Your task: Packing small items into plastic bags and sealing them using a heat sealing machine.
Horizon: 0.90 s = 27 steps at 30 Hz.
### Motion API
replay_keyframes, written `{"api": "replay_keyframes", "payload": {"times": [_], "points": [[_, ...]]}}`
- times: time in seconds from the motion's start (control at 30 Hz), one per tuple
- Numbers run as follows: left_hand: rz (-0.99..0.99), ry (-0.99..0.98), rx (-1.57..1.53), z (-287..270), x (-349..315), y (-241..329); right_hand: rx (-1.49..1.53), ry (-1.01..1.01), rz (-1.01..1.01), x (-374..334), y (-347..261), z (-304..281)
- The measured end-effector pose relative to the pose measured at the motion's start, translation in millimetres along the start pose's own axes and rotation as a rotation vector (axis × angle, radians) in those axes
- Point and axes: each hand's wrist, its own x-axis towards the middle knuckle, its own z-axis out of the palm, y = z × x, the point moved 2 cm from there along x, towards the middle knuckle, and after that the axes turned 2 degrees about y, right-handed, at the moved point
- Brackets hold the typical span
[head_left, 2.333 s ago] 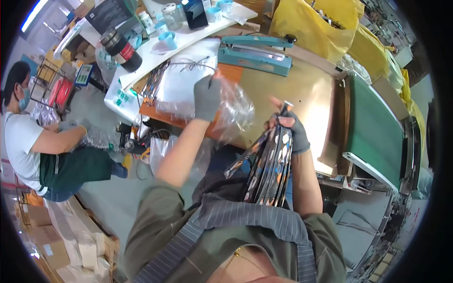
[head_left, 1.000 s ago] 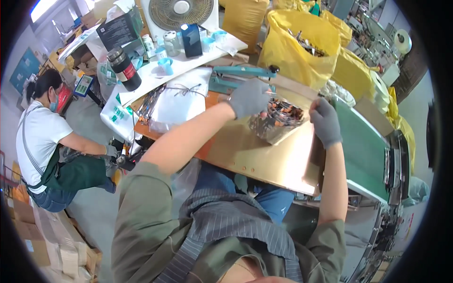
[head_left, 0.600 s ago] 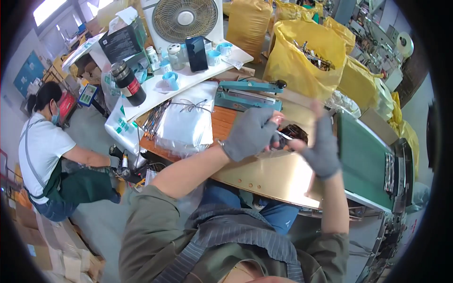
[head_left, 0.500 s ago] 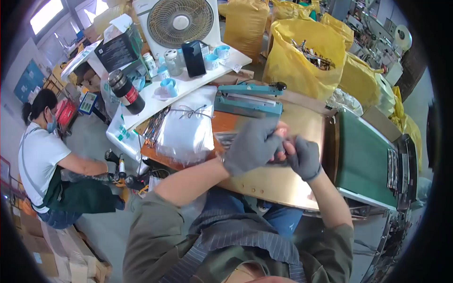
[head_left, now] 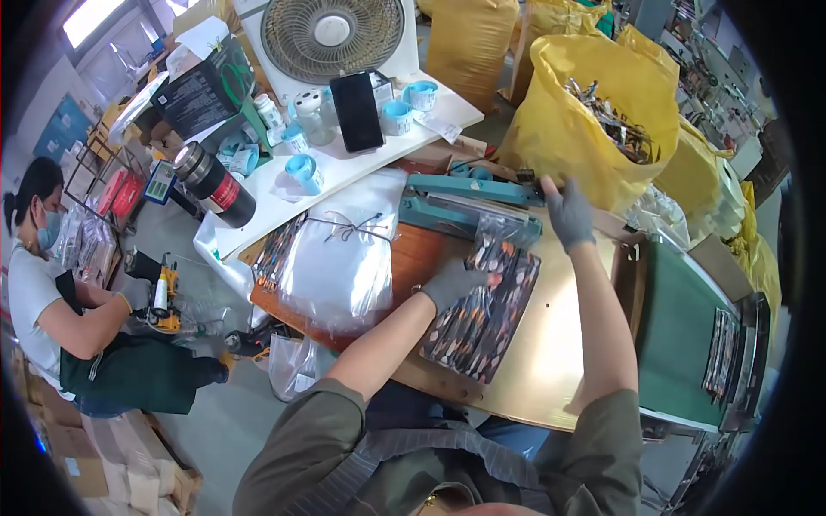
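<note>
A clear plastic bag [head_left: 486, 322] packed with dark strips, speckled orange and white, lies slanted on the shiny tan tabletop. My gloved left hand [head_left: 456, 285] is closed on its left upper side, with one bare fingertip showing over the plastic. The bag's loose top reaches up to the teal hand-lever bag sealer [head_left: 469, 191], beneath its raised arm. At the dark end of that arm is my gloved right hand [head_left: 569, 213], fingers apart; whether they touch the lever cannot be made out.
Left of the sealer lies a stack of clear bags [head_left: 340, 258] with thin wires on top. A white shelf [head_left: 344, 168] holds a thermos [head_left: 215, 185], a phone [head_left: 357, 112] and tape rolls. Behind stands a yellow sack [head_left: 551, 112]; rightward, a green conveyor [head_left: 675, 327]. A co-worker [head_left: 64, 301] sits at left.
My hands, close together before, are now apart. The left has moved down onto the filled bag, now in plain sight by the sealer; the right has gone up to the sealer's arm.
</note>
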Motion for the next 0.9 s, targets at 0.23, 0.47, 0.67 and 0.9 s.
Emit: {"api": "replay_keyframes", "payload": {"times": [0.23, 0.47, 0.67, 0.9], "points": [[-0.107, 0.097, -0.069, -64, 35, 41, -0.139, -0.328, -0.016, 20, -47, 29], [-0.074, 0.069, -0.044, -79, 45, 10, -0.299, -0.313, 0.068, -16, -21, 60], [-0.058, 0.053, -0.02, -70, 50, 14, -0.314, -0.257, 0.068, -22, -5, 64], [-0.02, 0.165, 0.454, -95, 32, 11, 0.707, -0.341, 0.413, -91, -12, 34]]}}
